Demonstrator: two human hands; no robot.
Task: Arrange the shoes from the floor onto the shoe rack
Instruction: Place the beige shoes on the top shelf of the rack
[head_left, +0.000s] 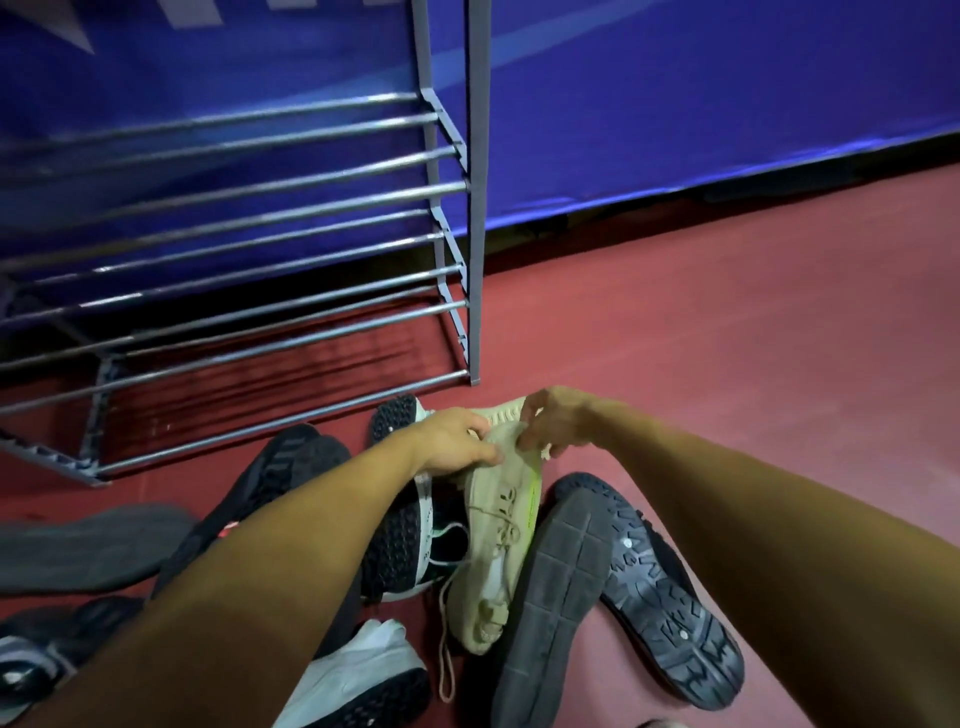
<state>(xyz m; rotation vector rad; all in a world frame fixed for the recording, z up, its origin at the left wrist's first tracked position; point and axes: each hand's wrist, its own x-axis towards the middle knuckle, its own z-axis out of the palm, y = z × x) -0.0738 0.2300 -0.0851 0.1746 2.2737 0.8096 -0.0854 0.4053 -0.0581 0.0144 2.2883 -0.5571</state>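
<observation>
A beige lace-up sneaker (498, 540) lies on its side in a pile of shoes on the red floor. My left hand (452, 441) grips its heel end from the left. My right hand (550, 421) pinches the same end from the right. The grey metal shoe rack (260, 234) stands just beyond the pile at the left; its bar shelves hold nothing.
Around the beige sneaker lie a black-soled shoe (550, 597) and a lugged black shoe (670, 608) at the right, a black and white sneaker (400, 525), black shoes (291, 467) and a dark insole (88, 545) at the left, a white shoe (363, 675) in front. A blue banner (675, 104) backs the rack.
</observation>
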